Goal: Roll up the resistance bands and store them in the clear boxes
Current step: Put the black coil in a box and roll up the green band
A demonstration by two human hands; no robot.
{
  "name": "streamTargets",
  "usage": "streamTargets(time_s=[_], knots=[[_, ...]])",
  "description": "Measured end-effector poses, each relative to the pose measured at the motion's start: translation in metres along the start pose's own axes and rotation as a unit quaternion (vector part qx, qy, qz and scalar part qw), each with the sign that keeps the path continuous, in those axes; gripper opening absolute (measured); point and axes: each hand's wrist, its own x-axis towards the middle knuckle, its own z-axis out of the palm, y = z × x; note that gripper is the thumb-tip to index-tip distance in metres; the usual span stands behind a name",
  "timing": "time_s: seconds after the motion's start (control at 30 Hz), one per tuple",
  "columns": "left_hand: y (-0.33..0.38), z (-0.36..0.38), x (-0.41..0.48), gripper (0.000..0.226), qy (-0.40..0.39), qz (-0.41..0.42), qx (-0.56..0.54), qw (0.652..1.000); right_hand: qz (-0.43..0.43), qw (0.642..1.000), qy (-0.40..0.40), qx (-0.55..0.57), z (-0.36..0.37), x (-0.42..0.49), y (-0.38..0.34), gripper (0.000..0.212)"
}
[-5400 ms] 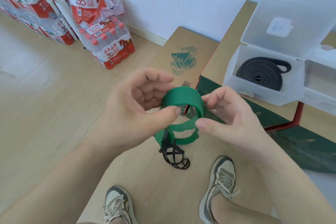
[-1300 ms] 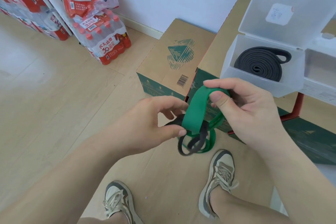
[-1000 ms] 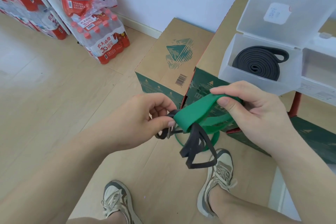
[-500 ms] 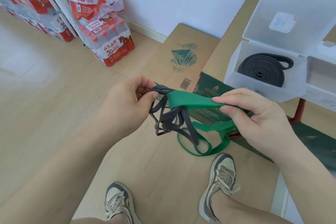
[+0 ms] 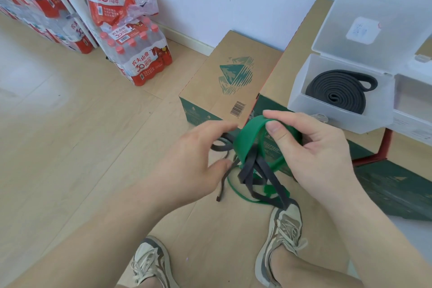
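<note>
Over the floor: green band (image 5: 247, 138) hanging unrolled, tangled with thin dark band (image 5: 247, 170).
Right hand (image 5: 322, 154): thumb and forefinger pinching green band's top fold.
Left hand (image 5: 194, 161): fingers spread at thin dark band; grip not discernible.
Risk: tighter tangle from pulling while threaded; drop from a loose pinch.
Clear box (image 5: 301, 91): near edge of carton (image 5: 289, 65) top, lid up.

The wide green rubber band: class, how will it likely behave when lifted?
Probably floppy: the wide green rubber band sags in loose loops below the right hand. Likely tangle-prone: a thin dark rubber band hangs threaded through it.
</note>
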Motion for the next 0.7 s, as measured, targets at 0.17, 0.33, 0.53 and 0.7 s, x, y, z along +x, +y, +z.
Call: streamTargets(time_s=[0.17,0.33,0.53,0.7], knots=[[-0.004,0.005,0.005,0.075,-0.015,0.067,0.044,0.997,0.028,0.998,-0.007,0.055,0.001,0.001,-0.001,0.025],[0.003,0.004,0.004,0.026,-0.024,0.050,-0.053,0.997,0.027,0.995,-0.062,0.072,-0.002,0.000,0.002,0.030],[0.001,0.002,0.001,0.021,-0.039,0.105,-0.049,0.992,-0.014,0.978,-0.204,0.037,-0.016,0.000,0.007,0.033],[0.004,0.000,0.001,0.026,-0.002,0.056,-0.011,0.998,0.008,0.969,-0.245,0.031,-0.013,-0.004,0.006,0.035]])
